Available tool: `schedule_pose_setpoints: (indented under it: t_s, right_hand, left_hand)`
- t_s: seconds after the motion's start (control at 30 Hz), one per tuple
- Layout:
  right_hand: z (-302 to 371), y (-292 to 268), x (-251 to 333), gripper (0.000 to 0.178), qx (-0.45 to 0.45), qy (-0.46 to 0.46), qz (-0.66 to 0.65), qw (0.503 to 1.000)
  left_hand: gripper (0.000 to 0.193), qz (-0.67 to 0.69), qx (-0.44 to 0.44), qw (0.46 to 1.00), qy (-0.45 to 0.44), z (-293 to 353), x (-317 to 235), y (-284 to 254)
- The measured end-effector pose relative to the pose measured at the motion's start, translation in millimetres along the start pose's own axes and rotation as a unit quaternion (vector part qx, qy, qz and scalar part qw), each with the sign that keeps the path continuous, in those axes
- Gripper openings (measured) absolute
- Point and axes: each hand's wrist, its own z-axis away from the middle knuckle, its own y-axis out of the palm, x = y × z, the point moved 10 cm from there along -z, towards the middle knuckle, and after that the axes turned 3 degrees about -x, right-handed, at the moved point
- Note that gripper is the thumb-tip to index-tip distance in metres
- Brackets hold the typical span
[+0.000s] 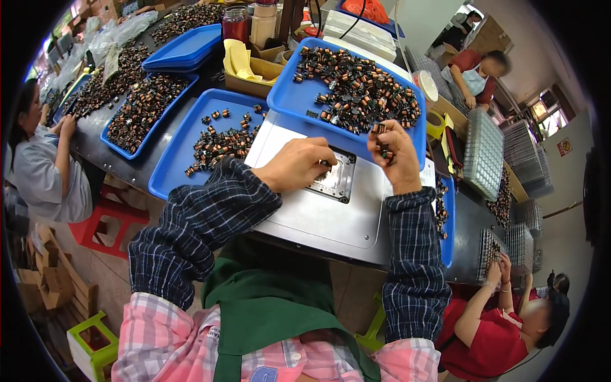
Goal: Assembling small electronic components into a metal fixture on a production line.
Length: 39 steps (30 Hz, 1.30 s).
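Two hands on the job, both centre frame. Our left hand (298,164) rests knuckles-up on the grey machine top (331,219), fingers curled down at the left edge of the square fixture (334,181). Whether it pinches a part there we can't tell; the fingertips are hidden under the hand.

Our right hand (394,153) sits just right of and above the fixture, closed around a small clutch of coils (384,148), dark bodies with copper windings showing between thumb and fingers. Fingers narrow, gripping.

Key relation: the fixture lies between the two hands, touching the left, just down-left of the right. The held coils sit up-right of the fixture pocket, so the line from coils to pocket runs diagonally toward lower left of frame. The left hand is the nearer one to the pocket; the right is nearer the stock.

Stock: the big blue tray (305,102) directly above the hands, upper centre, heaped with coils. The right hand is at its near rim, touching or just short of it. A second tray (178,153) left of the machine holds a thinner scatter.

Coil long axis in the grip: too small and too bunched to read.

Other people work at far left, upper right and lower right, well apart from our hands.
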Motion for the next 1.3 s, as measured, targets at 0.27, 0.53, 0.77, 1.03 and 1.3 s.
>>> schedule_pose_setpoints:
  t_s: [0.27,0.53,0.77,1.03,1.3]
  right_hand:
    - [9.5,16.2,-1.0,0.021,0.029,0.011,-0.090,0.995]
    - [10.7,31.8,-20.5,0.018,0.065,0.033,0.094,0.993]
    - [17.1,48.5,-26.4,0.023,0.084,-0.012,0.299,0.950]
    - [19.9,47.5,-29.1,0.020,0.080,-0.011,0.395,0.915]
    - [33.7,82.0,-13.2,0.017,0.155,-0.174,0.527,0.817]
  left_hand:
    - [0.012,-0.071,-0.261,0.953,-0.138,59.3,48.2,-105.1]
    - [0.020,-0.148,-0.227,0.960,-0.070,20.1,44.1,-93.6]
    - [0.035,-0.254,-0.097,0.958,-0.087,-38.0,60.5,-37.2]
    - [0.020,-0.211,-0.085,0.972,-0.062,-32.6,52.8,-31.5]
    - [0.016,-0.132,-0.136,0.981,-0.049,-23.5,47.0,-43.8]
